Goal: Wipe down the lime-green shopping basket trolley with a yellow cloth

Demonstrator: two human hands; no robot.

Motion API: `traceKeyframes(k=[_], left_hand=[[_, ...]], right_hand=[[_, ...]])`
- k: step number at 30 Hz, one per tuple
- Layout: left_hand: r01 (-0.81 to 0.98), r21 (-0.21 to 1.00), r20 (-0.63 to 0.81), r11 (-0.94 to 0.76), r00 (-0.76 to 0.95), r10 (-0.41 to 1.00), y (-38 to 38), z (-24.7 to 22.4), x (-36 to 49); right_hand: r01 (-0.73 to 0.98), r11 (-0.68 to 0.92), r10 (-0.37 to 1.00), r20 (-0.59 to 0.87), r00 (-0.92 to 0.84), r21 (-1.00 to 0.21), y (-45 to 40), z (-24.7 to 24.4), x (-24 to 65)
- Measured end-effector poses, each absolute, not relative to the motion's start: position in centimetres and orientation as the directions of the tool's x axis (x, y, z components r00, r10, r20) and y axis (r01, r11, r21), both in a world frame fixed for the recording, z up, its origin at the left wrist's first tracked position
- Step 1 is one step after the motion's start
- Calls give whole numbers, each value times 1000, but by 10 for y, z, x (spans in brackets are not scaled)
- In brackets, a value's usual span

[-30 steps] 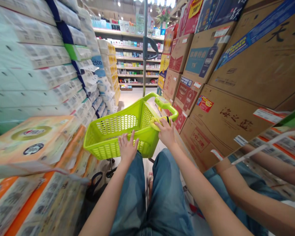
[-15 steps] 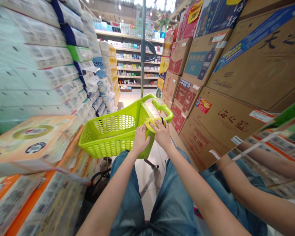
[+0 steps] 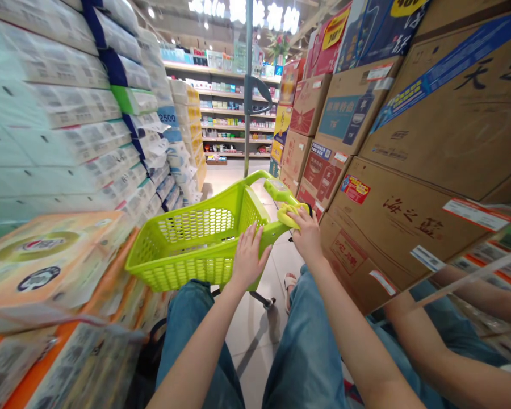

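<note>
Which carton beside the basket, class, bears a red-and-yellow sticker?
The big brown carton with dark characters, sticker at its corner; the carton above has white labels.

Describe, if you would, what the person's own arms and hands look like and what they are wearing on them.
Both the left hand and the right hand are bare, with no gloves. The forearms are bare too, with no sleeves over them, and no watch or bracelet shows on the wrists. The only clothing in view is faded blue denim on the legs.
</note>
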State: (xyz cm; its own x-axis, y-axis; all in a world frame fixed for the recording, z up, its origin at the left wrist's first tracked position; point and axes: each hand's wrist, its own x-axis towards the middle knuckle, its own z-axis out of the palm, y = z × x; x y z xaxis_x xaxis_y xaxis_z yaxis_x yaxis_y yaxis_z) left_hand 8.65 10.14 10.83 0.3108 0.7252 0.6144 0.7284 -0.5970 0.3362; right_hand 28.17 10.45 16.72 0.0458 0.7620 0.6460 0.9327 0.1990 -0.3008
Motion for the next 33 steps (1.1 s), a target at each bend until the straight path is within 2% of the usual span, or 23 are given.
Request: traceKeyframes(k=[4, 8, 13, 18, 20, 25, 29, 33], left_hand=[[694, 337, 632, -636, 334, 699, 101, 103, 90], [714, 304, 636, -631, 341, 692, 100, 96, 90], [744, 280, 650, -607, 319, 690, 98, 97, 90], [753, 274, 643, -598, 319, 696, 95, 102, 94], [758, 276, 642, -591, 312, 700, 95, 102, 95], [760, 290, 652, -581, 287, 701, 94, 101, 96], [758, 283, 631, -587, 314, 710, 94, 100, 95], [766, 263, 630, -586, 324, 706, 94, 99, 92]], right_hand=[[965, 158, 769, 639, 14, -211, 88, 162, 241], [959, 206, 772, 635, -36, -196, 79, 151, 210], [947, 283, 770, 625, -129, -153, 82, 159, 245], [947, 131, 772, 629, 88, -294, 100, 177, 297], [946, 104, 768, 629, 120, -308, 103, 176, 295], [969, 83, 744, 662, 94, -231, 90, 163, 246], [966, 146, 774, 633, 23, -213, 83, 153, 208], [957, 212, 775, 630, -42, -196, 80, 148, 206]])
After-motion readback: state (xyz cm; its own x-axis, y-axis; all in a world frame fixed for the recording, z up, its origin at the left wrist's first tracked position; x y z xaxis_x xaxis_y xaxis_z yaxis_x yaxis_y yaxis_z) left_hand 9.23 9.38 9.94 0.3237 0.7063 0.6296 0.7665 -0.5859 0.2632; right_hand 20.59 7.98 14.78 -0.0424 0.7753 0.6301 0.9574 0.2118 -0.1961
